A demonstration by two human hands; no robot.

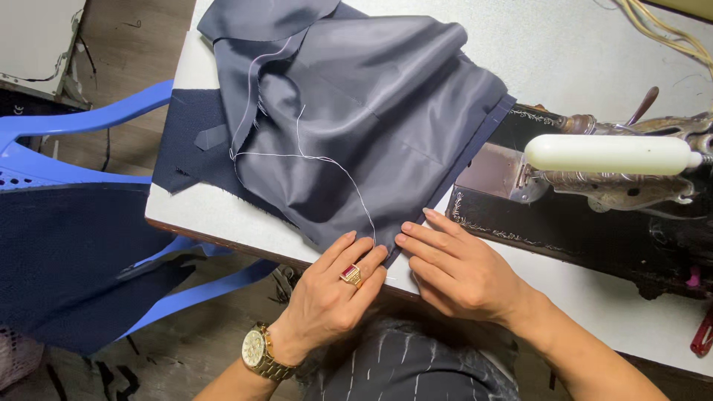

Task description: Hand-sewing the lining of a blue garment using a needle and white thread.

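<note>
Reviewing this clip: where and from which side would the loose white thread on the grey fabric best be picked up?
Likely at the white thread where it runs straight across the grey lining fabric, pinched from above. That stretch lies flat and exposed, while its lower end runs under the left hand fingers.

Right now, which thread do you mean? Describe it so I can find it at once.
Start at the white table left of the black sewing machine. On it lies a glossy dark grey lining fabric, pinned at its near corner by the left hand and right hand. The loose white thread curves across that fabric to the left fingertips, the only pale line on the dark cloth.
</note>
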